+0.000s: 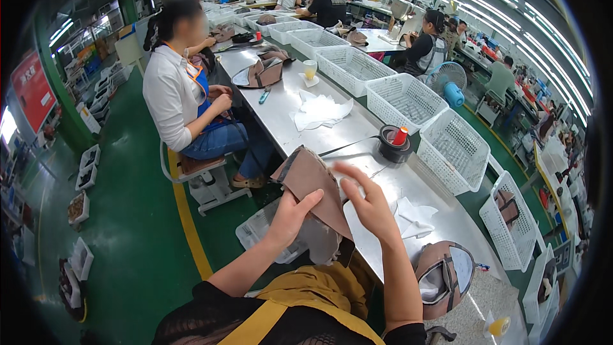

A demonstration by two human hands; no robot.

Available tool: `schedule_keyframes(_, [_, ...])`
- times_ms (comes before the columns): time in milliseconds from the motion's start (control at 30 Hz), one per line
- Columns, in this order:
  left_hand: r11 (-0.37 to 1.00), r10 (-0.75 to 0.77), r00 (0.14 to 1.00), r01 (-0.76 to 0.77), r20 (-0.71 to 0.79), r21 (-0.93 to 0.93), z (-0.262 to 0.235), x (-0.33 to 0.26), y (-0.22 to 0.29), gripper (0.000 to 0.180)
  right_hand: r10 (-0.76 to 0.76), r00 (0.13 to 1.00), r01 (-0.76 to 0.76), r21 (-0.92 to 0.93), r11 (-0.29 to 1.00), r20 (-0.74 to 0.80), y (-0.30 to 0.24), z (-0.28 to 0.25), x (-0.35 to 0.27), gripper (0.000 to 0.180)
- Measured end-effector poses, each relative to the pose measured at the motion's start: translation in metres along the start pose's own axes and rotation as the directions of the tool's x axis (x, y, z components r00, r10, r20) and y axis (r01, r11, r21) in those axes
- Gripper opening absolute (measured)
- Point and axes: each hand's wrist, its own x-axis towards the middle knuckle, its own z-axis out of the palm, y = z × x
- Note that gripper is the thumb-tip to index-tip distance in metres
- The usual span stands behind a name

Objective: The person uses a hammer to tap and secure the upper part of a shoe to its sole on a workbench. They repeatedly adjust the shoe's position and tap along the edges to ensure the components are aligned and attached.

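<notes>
Over the steel worktable (274, 121), L hand (287, 220) pinches brown fabric piece (313, 179); R hand (370, 211) half-open, nothing visibly gripped. Looks part-shaped, edges raw, so prob. unfinished.

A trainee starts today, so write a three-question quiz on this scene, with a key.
1. Which of the camera wearer's hands has its grip on the brown fabric piece?

2. True or false: a row of white perforated plastic baskets runs along the right side of the shiny metal table.

3. Which of these is nearest the small red tapered spool?
A. blue fan
B. round black roll
C. clear cup with yellow contents

Key:
1. The left hand.
2. True.
3. B.
</notes>
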Motion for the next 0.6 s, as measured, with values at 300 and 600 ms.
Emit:
schedule_keyframes(300, [0.985,-0.166,0.984,0.168,0.07,-0.03,-0.002,-0.007,0.018,0.056,-0.026,0.993,0.04,0.125,0.991,-0.114,0.01,-0.007,-0.011,0.032])
schedule_keyframes(600, [0.98,-0.193,0.978,0.196,0.079,-0.034,-0.007,-0.009,0.013,0.057,0.04,0.992,-0.018,0.188,0.982,-0.116,0.011,-0.007,-0.024,0.031])
